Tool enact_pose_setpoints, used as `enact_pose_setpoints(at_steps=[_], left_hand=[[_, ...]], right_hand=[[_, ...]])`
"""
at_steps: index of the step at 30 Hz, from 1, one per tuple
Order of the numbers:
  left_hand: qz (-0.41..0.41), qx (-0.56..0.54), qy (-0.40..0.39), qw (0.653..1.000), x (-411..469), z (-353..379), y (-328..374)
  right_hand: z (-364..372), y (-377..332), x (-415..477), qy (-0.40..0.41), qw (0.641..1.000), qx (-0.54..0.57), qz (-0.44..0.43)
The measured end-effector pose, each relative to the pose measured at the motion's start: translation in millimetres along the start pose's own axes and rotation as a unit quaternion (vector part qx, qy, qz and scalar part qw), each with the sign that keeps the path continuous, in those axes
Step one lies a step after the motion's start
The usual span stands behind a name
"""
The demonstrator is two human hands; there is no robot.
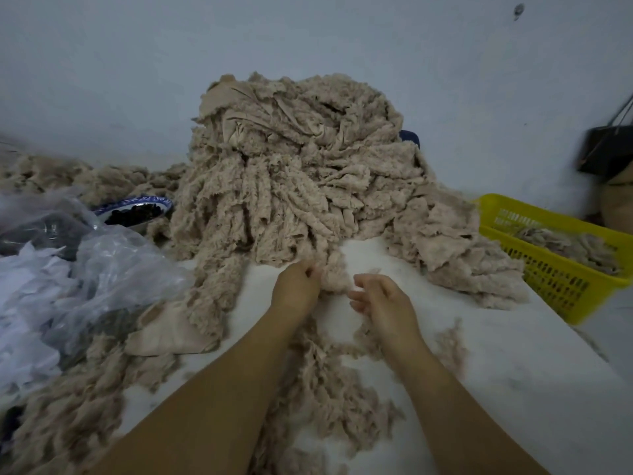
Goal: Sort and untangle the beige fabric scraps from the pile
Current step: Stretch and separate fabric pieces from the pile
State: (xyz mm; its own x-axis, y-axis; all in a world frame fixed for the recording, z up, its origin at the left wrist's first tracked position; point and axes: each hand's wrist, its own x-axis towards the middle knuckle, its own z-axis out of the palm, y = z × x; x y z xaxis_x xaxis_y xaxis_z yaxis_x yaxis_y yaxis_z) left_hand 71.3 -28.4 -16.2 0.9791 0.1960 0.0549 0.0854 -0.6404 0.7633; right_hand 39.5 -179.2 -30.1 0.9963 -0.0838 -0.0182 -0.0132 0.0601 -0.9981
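A big pile of beige scraps is heaped at the back of the white table. Clear plastic bags are seen at left, and a yellow basket at right, with scraps laid in it. A scrap at the pile's front edge is pinched by the left hand. The right hand is held loosely spread just beside it, nothing gripped.

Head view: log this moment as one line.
left hand: pinches beige scrap | right hand: open, beside scrap | pile: behind | yellow basket: holds scraps
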Motion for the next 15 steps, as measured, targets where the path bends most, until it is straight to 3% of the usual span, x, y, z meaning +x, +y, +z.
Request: enact_pose_setpoints(at_steps=[4, 7, 11, 15], left_hand=[[0.061, -0.054, -0.002, 0.997, -19.0, -5.2, 0.8], [0.113, -0.087, -0.081, 0.986, -48.6, -9.7, -1.1], [0.151, -0.137, -0.193, 0.960, -79.9, -15.3, 4.2], [0.162, -0.143, -0.202, 0.955, -90.5, -22.6, 0.0]], right_hand=[[4.9, -0.7, -4.6, -0.026, 0.998, -0.063, -0.005], [8.5, -5.1, -3.2, -0.050, 0.995, -0.081, 0.036], [13.1, -11.9, -11.6, -0.119, 0.987, -0.011, 0.110], [11.6, -15.5, -15.5, -0.027, 0.999, 0.000, 0.040]])
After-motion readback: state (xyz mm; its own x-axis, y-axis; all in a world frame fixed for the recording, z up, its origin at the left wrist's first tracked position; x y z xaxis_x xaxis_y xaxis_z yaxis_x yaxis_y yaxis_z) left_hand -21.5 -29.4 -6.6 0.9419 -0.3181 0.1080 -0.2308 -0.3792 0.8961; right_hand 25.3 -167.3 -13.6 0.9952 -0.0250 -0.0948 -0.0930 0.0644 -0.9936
